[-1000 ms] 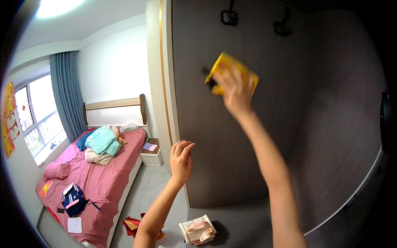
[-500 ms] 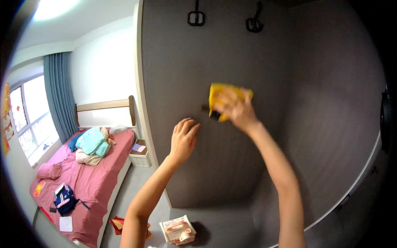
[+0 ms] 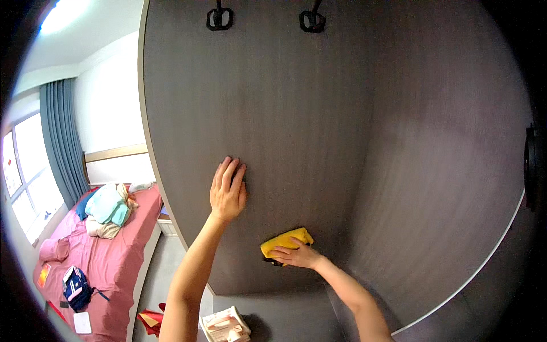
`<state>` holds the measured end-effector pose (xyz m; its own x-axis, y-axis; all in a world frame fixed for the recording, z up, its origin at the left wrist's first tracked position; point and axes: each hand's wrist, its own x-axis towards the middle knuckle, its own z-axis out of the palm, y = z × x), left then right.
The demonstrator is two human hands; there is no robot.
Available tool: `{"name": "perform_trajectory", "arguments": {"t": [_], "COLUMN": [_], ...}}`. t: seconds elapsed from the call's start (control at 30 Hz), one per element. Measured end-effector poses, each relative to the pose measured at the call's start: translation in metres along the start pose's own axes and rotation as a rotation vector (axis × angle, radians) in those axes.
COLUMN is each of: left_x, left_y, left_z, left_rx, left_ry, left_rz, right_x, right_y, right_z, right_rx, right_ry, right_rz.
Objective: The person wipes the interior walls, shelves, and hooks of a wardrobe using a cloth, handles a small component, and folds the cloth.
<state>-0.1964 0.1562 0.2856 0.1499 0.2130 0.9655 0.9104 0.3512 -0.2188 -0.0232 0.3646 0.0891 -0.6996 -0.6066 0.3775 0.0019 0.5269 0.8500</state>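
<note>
A dark grey wood-grain panel (image 3: 273, 114) stands upright before me. Low on it, my right hand (image 3: 296, 256) holds a folded yellow cloth (image 3: 290, 236) and presses it against the surface. A dark edge shows under the cloth. Higher and to the left, my left hand (image 3: 229, 194) rests on the same panel with its fingers stretched out, holding nothing.
Two black octagonal rings (image 3: 219, 19) hang at the top. A white box (image 3: 227, 326) stands low below the panel, beside a red and yellow item (image 3: 150, 321). At left is a bed with a pink sheet (image 3: 108, 256), bundled clothes (image 3: 107, 205) and a backpack (image 3: 77, 289).
My right hand and the yellow cloth have moved well down the panel. My left hand has flattened, its fingers straighter. The view has shifted, so the room sits further left.
</note>
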Motion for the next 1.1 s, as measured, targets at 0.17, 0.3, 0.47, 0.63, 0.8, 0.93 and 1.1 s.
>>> {"name": "perform_trajectory", "arguments": {"t": [0.17,0.3,0.47,0.63,0.8,0.93,1.1], "left_x": [-0.004,-0.005,-0.004,-0.005,-0.004,-0.002,-0.005], "left_y": [-0.003,-0.005,-0.002,0.000,0.000,0.002,-0.003], "left_z": [-0.001,0.002,-0.006,0.001,-0.001,-0.004,0.001], "left_rx": [0.040,0.058,0.038,0.082,0.076,0.091,0.120], "left_ry": [-0.024,-0.013,-0.015,-0.016,-0.029,-0.043,-0.001], "left_rz": [-0.023,0.004,0.002,-0.008,-0.022,-0.024,0.019], "right_x": [0.037,0.095,0.124,0.032,-0.067,-0.051,0.039], "right_y": [0.082,0.227,0.233,0.018,-0.079,-0.003,0.218], "right_z": [-0.032,-0.080,-0.092,0.007,0.014,-0.004,-0.069], "right_rx": [0.010,-0.006,-0.054,0.052,0.263,0.007,-0.099], "right_ry": [0.227,0.364,0.500,0.360,-0.202,0.057,0.419], "right_rz": [0.108,0.461,0.817,0.655,0.266,0.378,0.889]}}
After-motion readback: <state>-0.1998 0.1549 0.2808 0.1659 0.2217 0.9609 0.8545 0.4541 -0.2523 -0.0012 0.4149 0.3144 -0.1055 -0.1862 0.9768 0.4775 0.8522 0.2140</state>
